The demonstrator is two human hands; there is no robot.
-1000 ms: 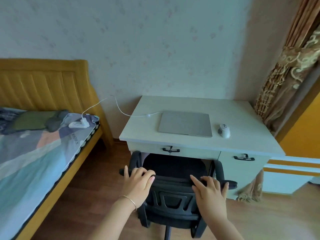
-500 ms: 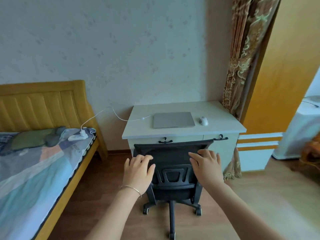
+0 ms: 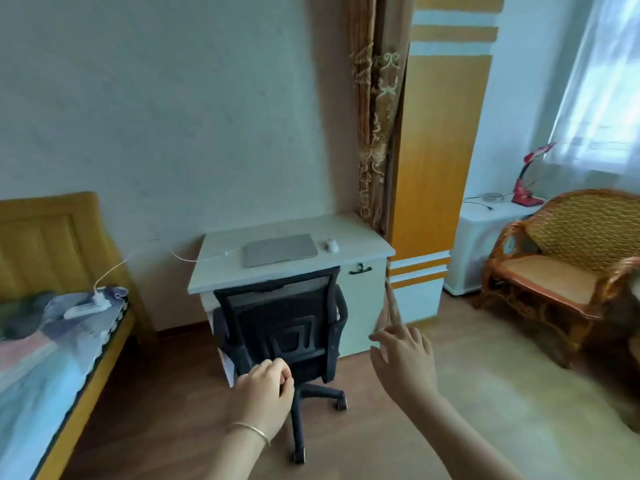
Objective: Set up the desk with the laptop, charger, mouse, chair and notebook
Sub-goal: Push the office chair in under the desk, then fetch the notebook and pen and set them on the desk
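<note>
While the black chair [image 3: 282,320] stood tucked against the front of the white desk [image 3: 353,233], its backrest towards me, both my hands hung in the air short of it and held nothing. My left hand [image 3: 261,393] was curled loosely, fingers bent in towards the palm, a thin bangle [image 3: 250,432] at the wrist; it sat in front of the chair's lower back, though I could not say for sure whether it brushed the frame. My right hand [image 3: 403,363] was spread open, fingers apart, off to the chair's right and clear of it. On the desk lay the closed laptop [image 3: 280,249], with the mouse [image 3: 331,245] just beside it on the right. A white charger cable [image 3: 180,256] ran from the laptop's left side over to a power strip [image 3: 88,306] lying on the bed [image 3: 45,358]. A wicker chair [image 3: 568,258] stood well apart at the right.
</note>
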